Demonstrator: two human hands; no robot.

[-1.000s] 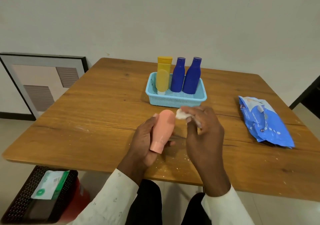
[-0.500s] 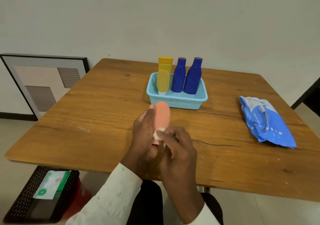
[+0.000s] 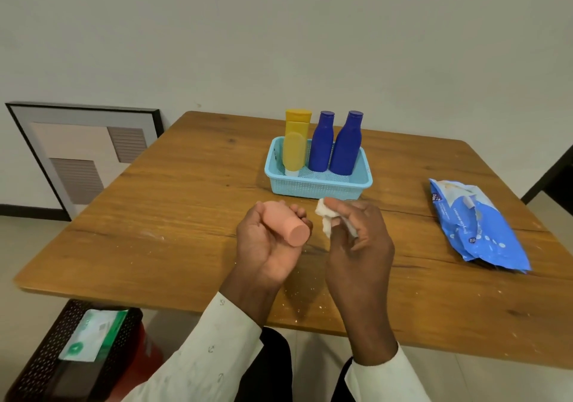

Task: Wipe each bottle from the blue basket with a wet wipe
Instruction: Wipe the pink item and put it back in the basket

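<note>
The left hand (image 3: pixel 268 240) is curled round a small peach-pink plastic bottle (image 3: pixel 286 225), holding it above the wooden worktop (image 3: pixel 173 203) tilted so that its flat round end faces the camera, while the right hand (image 3: pixel 356 237) pinches a crumpled white wet wipe (image 3: pixel 325 220) between thumb and fingers just beside the bottle, apart from it. The wipe is not on the plastic at this moment, so the step in hand looks like the wiping of this one bottle, probably about to take in the flat end now turned up. To do it well, the wipe wants opening out a little so a broad damp face meets the surface instead of a tight wad; the left hand should roll the bottle between strokes so the strips under its own fingers get covered too, and the end face and its rim deserve a firm circular pass. A slick wet bottle may slip, so the grip should stay snug. Behind, the light blue plastic mesh basket (image 3: pixel 316 186) holds a yellow tube-shaped bottle (image 3: pixel 294 147) and two dark blue bottles (image 3: pixel 336 144) standing upright; whether those are wiped cannot be told. A blue pack of wet wipes (image 3: pixel 477 225) lies well to the right.
</note>
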